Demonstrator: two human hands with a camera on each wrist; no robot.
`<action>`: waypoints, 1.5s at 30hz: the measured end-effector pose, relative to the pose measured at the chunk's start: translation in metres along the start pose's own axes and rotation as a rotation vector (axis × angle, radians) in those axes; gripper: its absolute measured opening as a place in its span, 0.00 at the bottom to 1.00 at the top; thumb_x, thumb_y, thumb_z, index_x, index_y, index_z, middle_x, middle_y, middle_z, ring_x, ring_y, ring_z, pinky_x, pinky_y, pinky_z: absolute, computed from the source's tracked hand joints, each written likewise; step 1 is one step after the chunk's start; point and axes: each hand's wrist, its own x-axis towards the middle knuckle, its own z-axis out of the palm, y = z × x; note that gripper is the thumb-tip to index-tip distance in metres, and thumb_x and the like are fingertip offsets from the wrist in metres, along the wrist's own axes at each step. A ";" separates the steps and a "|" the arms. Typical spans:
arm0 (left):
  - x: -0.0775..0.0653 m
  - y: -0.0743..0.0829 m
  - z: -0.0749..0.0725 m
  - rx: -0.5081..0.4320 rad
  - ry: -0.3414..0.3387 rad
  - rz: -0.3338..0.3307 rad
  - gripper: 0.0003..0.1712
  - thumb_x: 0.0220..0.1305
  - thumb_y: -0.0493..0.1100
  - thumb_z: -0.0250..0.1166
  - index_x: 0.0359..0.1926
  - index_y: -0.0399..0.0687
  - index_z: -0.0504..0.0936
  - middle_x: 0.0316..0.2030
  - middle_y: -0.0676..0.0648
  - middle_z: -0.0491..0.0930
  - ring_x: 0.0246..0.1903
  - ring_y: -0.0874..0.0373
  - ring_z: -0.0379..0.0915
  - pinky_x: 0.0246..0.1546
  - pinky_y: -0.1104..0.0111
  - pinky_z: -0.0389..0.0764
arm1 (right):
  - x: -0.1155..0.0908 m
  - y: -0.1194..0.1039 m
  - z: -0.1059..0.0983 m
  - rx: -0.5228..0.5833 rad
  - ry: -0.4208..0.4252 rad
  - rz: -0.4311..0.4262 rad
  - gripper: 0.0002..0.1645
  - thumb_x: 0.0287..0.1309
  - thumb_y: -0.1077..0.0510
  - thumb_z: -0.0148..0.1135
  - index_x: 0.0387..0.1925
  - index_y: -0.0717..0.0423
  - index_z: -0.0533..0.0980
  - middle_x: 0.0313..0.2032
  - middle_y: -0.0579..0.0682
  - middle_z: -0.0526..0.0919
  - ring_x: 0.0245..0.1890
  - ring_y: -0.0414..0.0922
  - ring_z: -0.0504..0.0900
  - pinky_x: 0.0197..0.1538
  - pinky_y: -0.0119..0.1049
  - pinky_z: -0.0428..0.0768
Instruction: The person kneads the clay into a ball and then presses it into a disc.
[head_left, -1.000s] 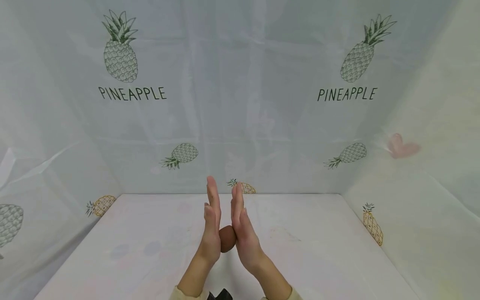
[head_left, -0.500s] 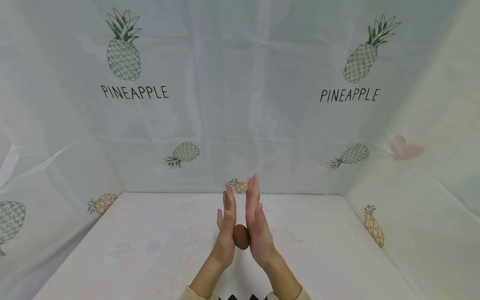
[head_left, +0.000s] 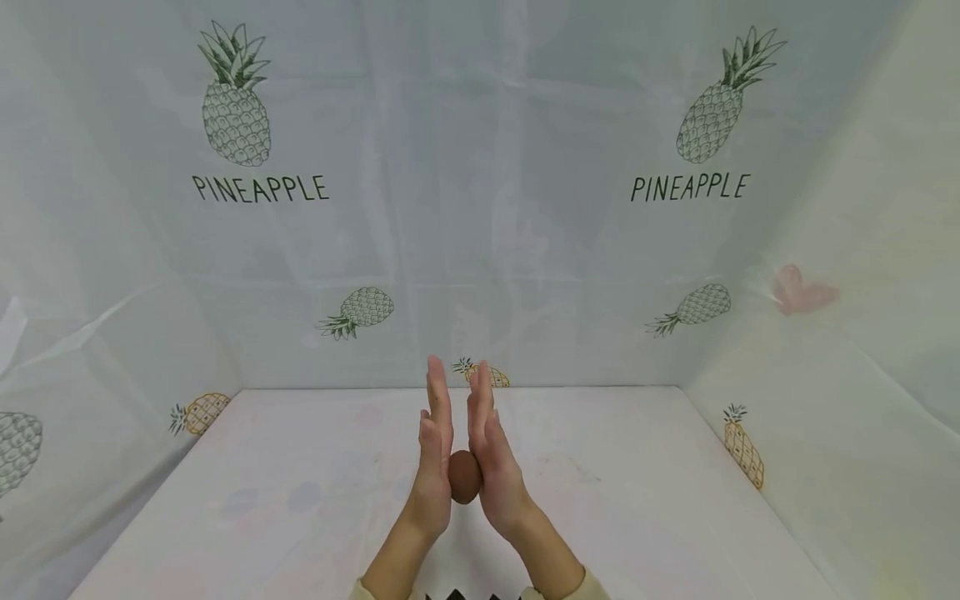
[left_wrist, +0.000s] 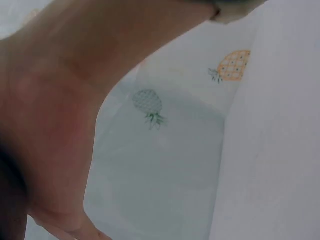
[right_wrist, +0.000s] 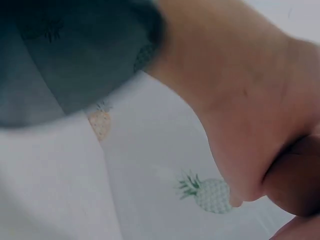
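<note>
A smooth brown ball [head_left: 465, 477], perhaps clay or dough, sits between my two palms in the head view. My left hand [head_left: 433, 471] presses it from the left and my right hand [head_left: 497, 471] from the right. Both hands stand upright above the table, fingers straight and pointing forward and up, palms facing. A gap separates the fingertips. In the right wrist view part of the brown ball [right_wrist: 296, 180] shows against a palm. A bare hand and forearm fill the left of the left wrist view; the ball is hard to make out there.
Below the hands lies a white table [head_left: 300, 450] covered with a faintly patterned sheet. Pale curtains [head_left: 480, 208] printed with pineapples enclose it at the back and on both sides. Small dark objects, partly cut off, show at the bottom edge between the sleeves.
The palms rub back and forth against the ball: the right hand slid forward as the left drew back, then they returned nearly level. The ball rolled between them and shifted right, then left.
</note>
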 end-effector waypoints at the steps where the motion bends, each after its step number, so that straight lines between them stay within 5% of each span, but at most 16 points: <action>1: 0.001 0.000 -0.002 -0.005 0.010 -0.006 0.38 0.78 0.70 0.14 0.84 0.73 0.26 0.83 0.67 0.21 0.82 0.65 0.12 0.73 0.41 0.11 | -0.001 0.000 0.002 0.006 -0.009 0.003 0.36 0.81 0.34 0.11 0.83 0.27 0.22 0.82 0.31 0.21 0.84 0.47 0.21 0.76 0.65 0.17; 8: 0.006 -0.010 -0.008 0.026 0.041 -0.022 0.37 0.79 0.69 0.15 0.84 0.75 0.25 0.83 0.65 0.19 0.81 0.62 0.10 0.71 0.36 0.10 | -0.007 -0.008 0.007 0.004 -0.023 0.003 0.34 0.80 0.34 0.09 0.82 0.21 0.24 0.83 0.32 0.23 0.83 0.47 0.20 0.74 0.67 0.16; 17: 0.005 -0.024 0.009 0.091 0.000 -0.045 0.35 0.82 0.65 0.17 0.84 0.72 0.25 0.84 0.63 0.21 0.82 0.62 0.13 0.71 0.38 0.10 | -0.010 -0.021 -0.004 -0.006 0.046 -0.096 0.36 0.80 0.35 0.09 0.83 0.27 0.23 0.84 0.33 0.24 0.84 0.42 0.22 0.74 0.67 0.16; 34: -0.009 -0.004 0.034 -0.022 -0.163 0.012 0.36 0.83 0.63 0.15 0.85 0.68 0.26 0.84 0.63 0.21 0.82 0.61 0.11 0.71 0.38 0.09 | -0.003 -0.013 -0.039 -0.050 0.249 -0.130 0.37 0.81 0.33 0.15 0.84 0.26 0.28 0.85 0.36 0.29 0.84 0.45 0.26 0.79 0.62 0.22; 39: -0.010 -0.002 0.030 -0.053 -0.152 0.035 0.37 0.82 0.65 0.15 0.85 0.66 0.27 0.84 0.65 0.21 0.82 0.62 0.10 0.70 0.33 0.12 | 0.002 -0.001 -0.039 -0.053 0.226 -0.103 0.36 0.82 0.36 0.15 0.85 0.29 0.28 0.84 0.36 0.28 0.84 0.45 0.24 0.77 0.67 0.20; 45: -0.008 0.004 0.018 0.008 -0.071 0.095 0.38 0.81 0.66 0.14 0.86 0.65 0.28 0.85 0.60 0.22 0.82 0.62 0.10 0.71 0.38 0.10 | 0.004 0.012 -0.021 -0.075 0.082 -0.050 0.36 0.82 0.37 0.12 0.84 0.28 0.26 0.83 0.32 0.23 0.83 0.44 0.20 0.75 0.70 0.19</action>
